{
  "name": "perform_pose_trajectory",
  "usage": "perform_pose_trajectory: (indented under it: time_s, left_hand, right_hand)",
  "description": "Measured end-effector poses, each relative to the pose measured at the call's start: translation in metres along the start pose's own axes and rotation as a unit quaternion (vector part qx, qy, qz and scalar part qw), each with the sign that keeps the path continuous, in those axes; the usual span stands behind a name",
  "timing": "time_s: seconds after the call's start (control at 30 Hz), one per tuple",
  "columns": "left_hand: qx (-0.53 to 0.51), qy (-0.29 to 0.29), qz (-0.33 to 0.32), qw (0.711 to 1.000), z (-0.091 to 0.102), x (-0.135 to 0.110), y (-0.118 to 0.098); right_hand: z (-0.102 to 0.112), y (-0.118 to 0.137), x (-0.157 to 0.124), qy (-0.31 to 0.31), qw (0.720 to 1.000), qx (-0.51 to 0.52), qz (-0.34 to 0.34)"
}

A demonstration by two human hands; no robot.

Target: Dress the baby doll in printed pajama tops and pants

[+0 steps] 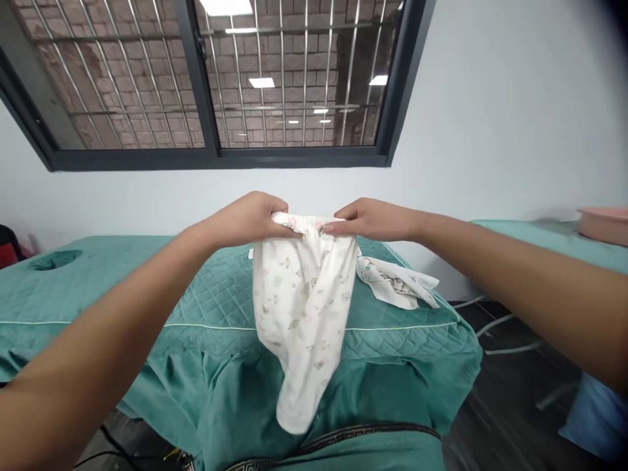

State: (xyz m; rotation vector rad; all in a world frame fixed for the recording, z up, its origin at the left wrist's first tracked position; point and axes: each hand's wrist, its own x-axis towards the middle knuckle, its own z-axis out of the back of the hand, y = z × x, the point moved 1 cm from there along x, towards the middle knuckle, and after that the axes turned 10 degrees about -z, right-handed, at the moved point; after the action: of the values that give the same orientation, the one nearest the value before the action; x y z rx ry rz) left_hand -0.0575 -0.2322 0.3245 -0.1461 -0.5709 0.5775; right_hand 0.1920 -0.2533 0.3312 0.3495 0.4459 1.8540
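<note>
A pair of small white pants (pixel 304 294) with a faint printed pattern hangs from both my hands by its gathered elastic waistband. My left hand (pixel 252 219) pinches the left end of the band, thumb in front. At the other end, my right hand (pixel 370 219) grips the band with thumb and fingers. The fabric falls in loose folds, and its lower end hangs in front of the bed's edge. Just right of it, a crumpled white printed cloth (pixel 397 281) lies on the green quilted bed cover (pixel 216 294).
The bed has a face hole (pixel 56 260) at its left end. A barred window (pixel 294 85) is set in the white wall behind. At the right stand another green-covered surface (pixel 530 232) with a pink container (pixel 603 226), and a blue item (pixel 596 415) below. Pale cables (pixel 510 350) run near the floor.
</note>
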Motion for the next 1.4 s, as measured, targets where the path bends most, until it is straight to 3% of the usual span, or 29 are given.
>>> perform_pose_trajectory:
  time_s: [0.07, 0.13, 0.3, 0.47, 0.67, 0.77, 0.83, 0.93, 1.0, 1.13, 1.2, 1.3, 1.33, 1.4]
  left_hand:
    - [0.042, 0.052, 0.011, 0.998, 0.002, -0.002, 0.004]
    - [0.053, 0.062, 0.025, 0.996, 0.003, -0.005, 0.006]
    - [0.032, -0.023, 0.019, 0.999, 0.009, -0.009, 0.004]
    - [0.01, -0.137, 0.015, 0.99, 0.013, -0.008, 0.008]
    - [-0.052, -0.326, -0.009, 0.944, -0.007, 0.016, 0.029]
    - [-0.071, -0.363, 0.003, 0.929, -0.028, 0.03, 0.049]
    - [-0.082, -0.37, 0.02, 0.925, -0.04, 0.032, 0.067]
    - [-0.13, -0.361, 0.037, 0.923, -0.056, 0.023, 0.096]
    - [-0.187, -0.317, 0.046, 0.929, -0.067, 0.01, 0.115]
    - [-0.317, -0.098, 0.087, 0.939, -0.107, -0.02, 0.152]
    - [-0.328, -0.04, 0.116, 0.936, -0.134, -0.029, 0.172]
    - [-0.32, -0.044, 0.153, 0.934, -0.176, -0.027, 0.201]
    - [-0.346, -0.065, 0.177, 0.919, -0.19, -0.021, 0.21]
    - [-0.433, -0.123, 0.255, 0.856, -0.218, -0.004, 0.224]
  right_hand:
    - [0.003, -0.008, 0.0, -0.02, 0.999, -0.035, -0.023]
    - [0.008, -0.012, 0.0, -0.05, 0.997, -0.054, -0.03]
    - [0.024, -0.009, -0.003, -0.106, 0.993, -0.051, -0.008]
    - [0.026, 0.001, -0.004, -0.159, 0.981, 0.113, 0.01]
    - [-0.012, 0.027, 0.033, -0.125, 0.945, 0.298, 0.054]
    - [-0.039, 0.033, 0.074, -0.125, 0.935, 0.321, 0.085]
    - [-0.057, 0.029, 0.101, -0.159, 0.931, 0.316, 0.095]
    - [-0.086, 0.013, 0.123, -0.215, 0.937, 0.255, 0.1]
    - [-0.108, -0.002, 0.123, -0.196, 0.96, 0.18, 0.089]
    - [-0.151, -0.037, 0.101, -0.023, 0.995, 0.067, 0.073]
    - [-0.163, -0.056, 0.098, 0.05, 0.996, 0.043, 0.067]
    - [-0.163, -0.093, 0.122, 0.061, 0.997, 0.042, 0.038]
    - [-0.161, -0.109, 0.138, 0.033, 0.998, 0.049, 0.024]
    - [-0.154, -0.147, 0.177, -0.055, 0.997, 0.057, -0.009]
